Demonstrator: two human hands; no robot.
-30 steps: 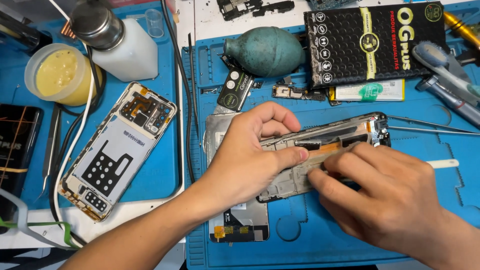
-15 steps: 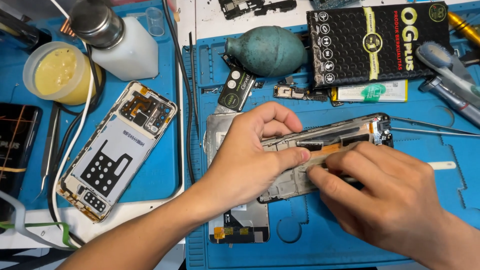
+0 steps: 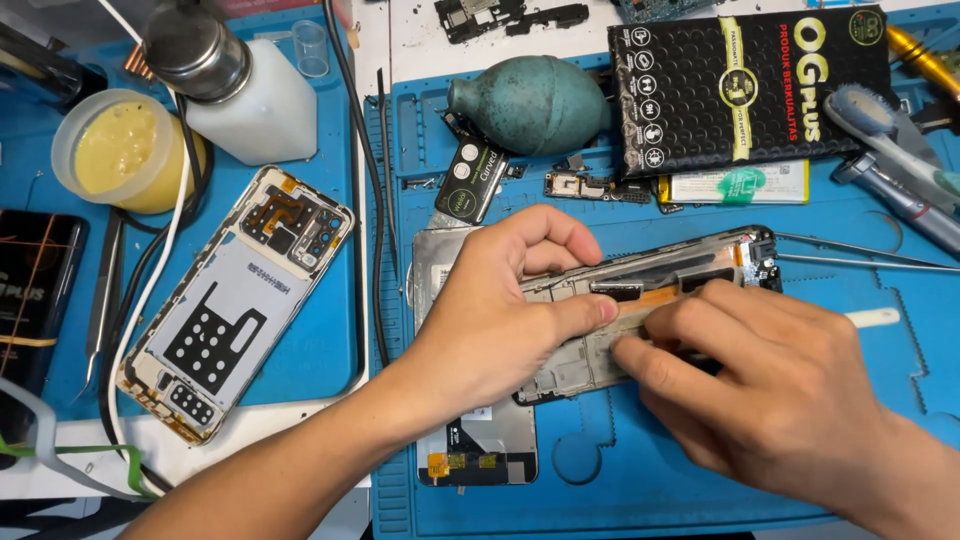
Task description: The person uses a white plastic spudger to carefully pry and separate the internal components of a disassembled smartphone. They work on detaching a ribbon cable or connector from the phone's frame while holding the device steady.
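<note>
A bare metal phone mid-frame with an orange flex ribbon lies slantwise on the blue silicone work mat, near the mat's middle, its lower end resting over a silver display panel with a black tail. The left hand is cupped over the frame's near end, thumb stretched along its face and fingers curled over the far edge, apparently to pin it flat. The right hand is closed narrowly, fingertips pinched at the frame's middle; whether it holds a small part or tool I cannot tell.

Just beyond the frame sit a green rubber dust blower, a black bubble-textured packet and a white-labelled battery. Thin metal tweezers point in from the right, close to the frame's top corner. Left of the mat, well apart, lies a second opened phone housing with a white backing. Bare mat shows below and to the right of the hands.
</note>
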